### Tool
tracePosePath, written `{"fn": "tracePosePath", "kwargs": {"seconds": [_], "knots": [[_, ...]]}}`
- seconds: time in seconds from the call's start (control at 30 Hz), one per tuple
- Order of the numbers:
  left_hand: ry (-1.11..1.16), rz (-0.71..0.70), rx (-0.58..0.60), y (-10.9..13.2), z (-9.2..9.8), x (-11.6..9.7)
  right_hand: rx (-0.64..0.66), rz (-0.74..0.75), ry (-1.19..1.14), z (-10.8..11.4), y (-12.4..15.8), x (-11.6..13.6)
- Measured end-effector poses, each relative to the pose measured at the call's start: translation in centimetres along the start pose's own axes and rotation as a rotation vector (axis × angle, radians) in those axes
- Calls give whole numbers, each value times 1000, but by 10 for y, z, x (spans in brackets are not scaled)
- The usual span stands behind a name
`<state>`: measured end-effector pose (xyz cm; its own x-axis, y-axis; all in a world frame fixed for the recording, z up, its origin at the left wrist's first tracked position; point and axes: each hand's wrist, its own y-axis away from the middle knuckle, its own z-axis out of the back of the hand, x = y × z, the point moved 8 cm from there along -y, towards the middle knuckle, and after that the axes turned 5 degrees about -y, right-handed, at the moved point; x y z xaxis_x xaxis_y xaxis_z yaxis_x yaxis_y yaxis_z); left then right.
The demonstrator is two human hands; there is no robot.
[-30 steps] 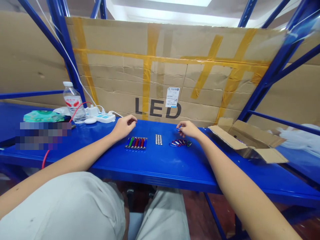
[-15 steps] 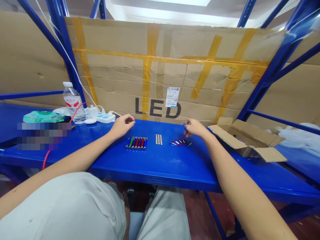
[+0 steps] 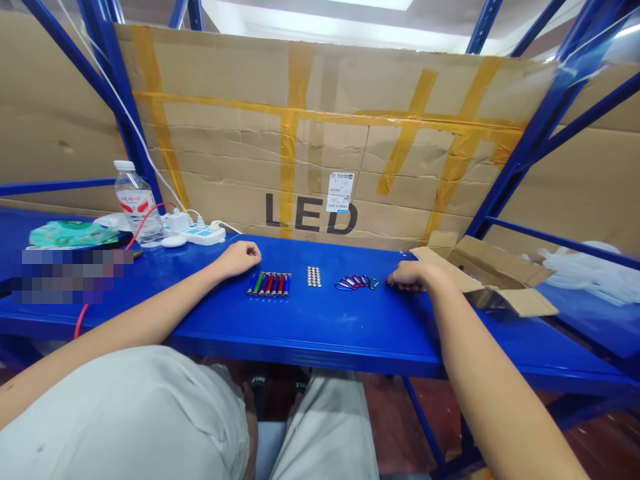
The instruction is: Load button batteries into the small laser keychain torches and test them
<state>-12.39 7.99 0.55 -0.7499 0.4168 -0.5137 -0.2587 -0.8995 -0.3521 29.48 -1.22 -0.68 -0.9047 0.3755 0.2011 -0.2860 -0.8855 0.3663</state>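
Observation:
My left hand rests on the blue shelf as a loose fist, just behind a row of several small coloured flashlights. A block of small silver button cells lies in the middle. To its right sits a row of several coloured carabiners. My right hand lies knuckles up at the right end of that row, fingers curled down onto the shelf. A small dark blue piece shows at its fingertips, most likely the blue carabiner.
An open cardboard box lies to the right of my right hand. At the back left stand a water bottle, a white power strip with a red cable, and a green pack. A taped cardboard wall marked LED closes the back.
My right hand has moved right and down from behind the carabiners to the shelf at the row's right end. My left hand has closed into a fist and settled lower.

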Motion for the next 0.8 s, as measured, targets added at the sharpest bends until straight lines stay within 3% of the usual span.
{"fn": "tracePosePath", "kwargs": {"seconds": [0.2, 0.47, 0.8], "knots": [[-59, -26, 59, 1, -5, -3, -214, 224, 74, 24, -3, 7], [-89, -24, 73, 0, -4, -5, 35, 358, -92, 0, -17, 11], [-50, -4, 85, 2, -5, -3, 39, 401, -65, -1, -8, 22]]}}
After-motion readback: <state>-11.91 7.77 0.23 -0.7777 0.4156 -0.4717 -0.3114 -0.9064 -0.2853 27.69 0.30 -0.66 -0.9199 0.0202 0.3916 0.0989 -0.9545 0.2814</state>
